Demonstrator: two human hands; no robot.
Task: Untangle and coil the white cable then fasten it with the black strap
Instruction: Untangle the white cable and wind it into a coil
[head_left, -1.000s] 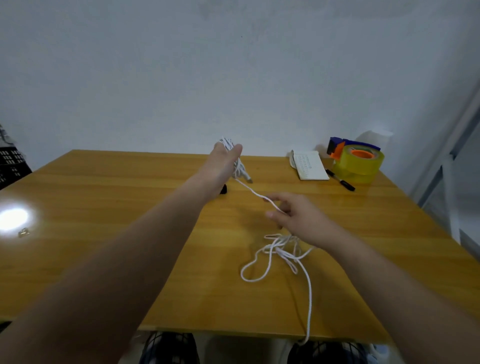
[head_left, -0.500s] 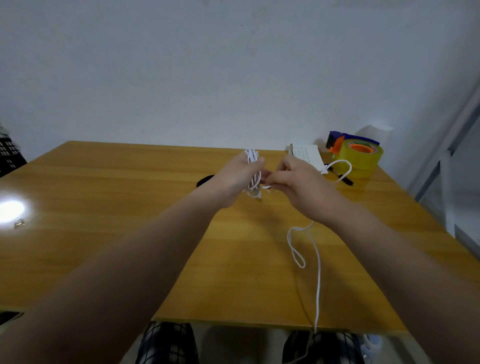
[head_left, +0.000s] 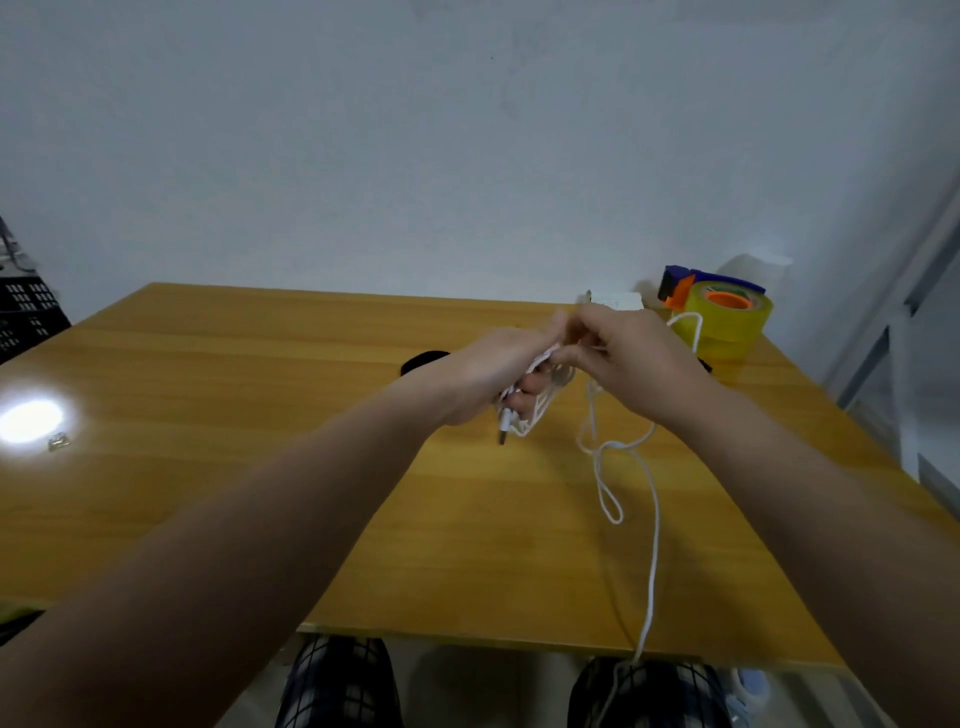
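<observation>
While white cable (head_left: 655, 519) is gripped by left hand (head_left: 488, 374) and pinched by right hand (head_left: 631, 358), coiling (black strap (head_left: 423, 360) unused) is unfinished.

Glossy wooden table (head_left: 260, 467); smooth white cable (head_left: 652, 519); shiny translucent tape roll (head_left: 727, 325).

Office: wooden desk (head_left: 249, 426), tape dispenser (head_left: 727, 319)

The wooden tabletop (head_left: 260, 467) holds a yellow tape roll (head_left: 732, 332) at its far right corner. A black strap (head_left: 422, 359) lies near its middle.
</observation>
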